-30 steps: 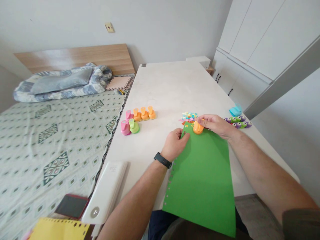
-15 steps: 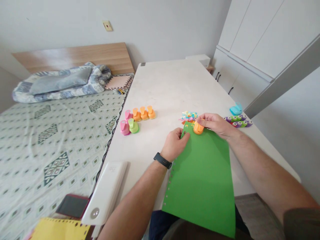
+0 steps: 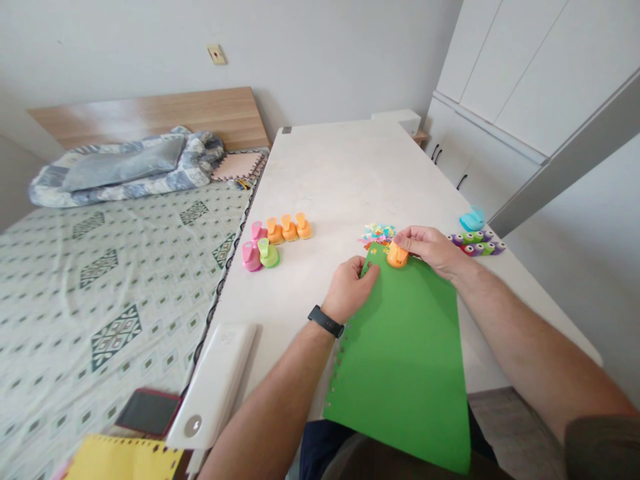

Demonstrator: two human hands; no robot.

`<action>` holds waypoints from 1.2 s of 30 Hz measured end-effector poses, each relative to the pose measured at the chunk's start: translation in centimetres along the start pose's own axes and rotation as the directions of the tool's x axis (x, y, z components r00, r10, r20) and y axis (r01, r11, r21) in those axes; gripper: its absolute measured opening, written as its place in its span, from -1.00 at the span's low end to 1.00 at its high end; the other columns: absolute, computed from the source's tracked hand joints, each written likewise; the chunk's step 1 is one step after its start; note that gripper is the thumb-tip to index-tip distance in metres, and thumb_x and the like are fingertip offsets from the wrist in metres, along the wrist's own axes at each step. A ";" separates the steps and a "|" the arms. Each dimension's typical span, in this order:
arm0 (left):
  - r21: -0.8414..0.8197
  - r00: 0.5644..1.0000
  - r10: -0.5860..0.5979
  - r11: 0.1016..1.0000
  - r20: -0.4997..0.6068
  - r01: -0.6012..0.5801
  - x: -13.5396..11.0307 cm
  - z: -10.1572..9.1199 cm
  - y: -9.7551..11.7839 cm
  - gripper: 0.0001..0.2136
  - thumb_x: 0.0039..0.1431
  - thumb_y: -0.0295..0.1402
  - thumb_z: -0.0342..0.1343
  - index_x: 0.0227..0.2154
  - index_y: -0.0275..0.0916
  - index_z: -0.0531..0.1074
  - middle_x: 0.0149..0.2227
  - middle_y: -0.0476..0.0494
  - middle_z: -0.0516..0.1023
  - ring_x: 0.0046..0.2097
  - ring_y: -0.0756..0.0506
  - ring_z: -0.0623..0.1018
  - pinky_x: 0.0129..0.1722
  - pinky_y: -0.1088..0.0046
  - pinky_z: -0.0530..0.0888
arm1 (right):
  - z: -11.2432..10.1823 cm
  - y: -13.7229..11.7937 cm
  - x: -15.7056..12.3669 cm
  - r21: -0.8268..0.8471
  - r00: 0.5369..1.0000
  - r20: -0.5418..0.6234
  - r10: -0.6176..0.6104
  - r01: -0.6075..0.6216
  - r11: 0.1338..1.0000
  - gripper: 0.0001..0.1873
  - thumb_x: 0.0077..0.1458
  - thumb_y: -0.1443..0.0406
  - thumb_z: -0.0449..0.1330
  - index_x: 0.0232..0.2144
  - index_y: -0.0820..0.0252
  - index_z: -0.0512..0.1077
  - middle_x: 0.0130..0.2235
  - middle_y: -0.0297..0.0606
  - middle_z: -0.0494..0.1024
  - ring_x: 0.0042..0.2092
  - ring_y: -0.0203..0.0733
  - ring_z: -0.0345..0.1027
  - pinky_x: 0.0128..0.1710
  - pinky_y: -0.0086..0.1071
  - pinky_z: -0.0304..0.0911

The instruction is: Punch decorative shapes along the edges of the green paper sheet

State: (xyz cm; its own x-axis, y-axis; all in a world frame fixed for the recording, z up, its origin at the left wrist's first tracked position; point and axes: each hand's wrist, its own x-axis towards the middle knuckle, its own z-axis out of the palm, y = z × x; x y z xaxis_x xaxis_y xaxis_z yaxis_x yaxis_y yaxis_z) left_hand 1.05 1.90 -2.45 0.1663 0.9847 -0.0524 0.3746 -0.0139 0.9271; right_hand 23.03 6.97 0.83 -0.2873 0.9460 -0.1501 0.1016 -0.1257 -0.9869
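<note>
Right of centre, punching seems in hand: left hand (image 3: 350, 288) pinches green sheet (image 3: 400, 353), right hand (image 3: 431, 249) grips orange punch (image 3: 398, 257); pressing calls for steadiness.

Table's (image 3: 345, 167) got a punch cluster (image 3: 269, 255) near the left edge, device (image 3: 215, 387) down by the near left corner. Paper sheet (image 3: 400, 360) overhangs the near edge, one punch (image 3: 398, 256) at its far end, cut-outs (image 3: 379, 232) just beyond. Trinkets (image 3: 479, 249) by the right edge, another punch (image 3: 473, 220) behind 'em.

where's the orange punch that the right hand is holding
In the head view, the orange punch is right of centre, at the far edge of the green sheet, held by the right hand, with colourful cutouts just beyond to its left.
</note>
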 end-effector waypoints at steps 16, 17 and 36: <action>0.073 1.000 -0.007 0.997 -0.002 0.007 -0.1 -0.3 0.3 -0.71 0.24 -0.11 0.08 -0.41 -0.25 0.39 -0.52 0.05 0.33 -0.48 0.04 0.26 -0.50 0.51 0.09 | -1.3 0.4 1.0 0.062 0.965 -0.246 -0.096 0.114 0.992 -0.53 0.07 -0.11 0.34 -0.30 0.17 0.60 -0.25 -0.14 0.68 -0.30 -0.18 0.51 -0.35 -0.38 0.39; 0.072 1.000 -0.008 0.997 -0.001 0.008 -0.1 -0.2 0.3 -0.72 0.24 -0.11 0.08 -0.41 -0.25 0.40 -0.52 0.05 0.34 -0.48 0.04 0.26 -0.50 0.51 0.09 | -1.4 0.5 1.1 0.064 0.959 -0.261 -0.106 0.127 0.990 -0.54 0.07 -0.11 0.34 -0.29 0.16 0.61 -0.25 -0.14 0.67 -0.29 -0.18 0.51 -0.35 -0.38 0.39; 0.244 0.963 0.251 0.932 0.100 -0.268 -1.5 0.2 1.6 -0.79 0.26 -0.28 0.04 -0.48 -0.21 0.27 -0.56 0.08 0.26 -0.50 0.03 0.23 -0.45 0.45 0.11 | 2.6 -4.5 1.8 -0.181 0.936 -0.175 -0.306 0.275 0.944 -0.48 0.17 -0.13 0.23 -0.15 0.18 0.54 -0.23 -0.14 0.67 -0.29 -0.18 0.50 -0.35 -0.37 0.34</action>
State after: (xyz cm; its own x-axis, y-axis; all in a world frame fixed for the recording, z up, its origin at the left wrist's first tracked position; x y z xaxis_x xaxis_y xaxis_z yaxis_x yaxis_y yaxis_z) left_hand 1.61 0.40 -1.03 0.3451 0.9272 0.1454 0.5268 -0.3196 0.7876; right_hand 19.60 8.50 4.81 -0.1334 0.9760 0.1724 0.1888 0.1958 -0.9623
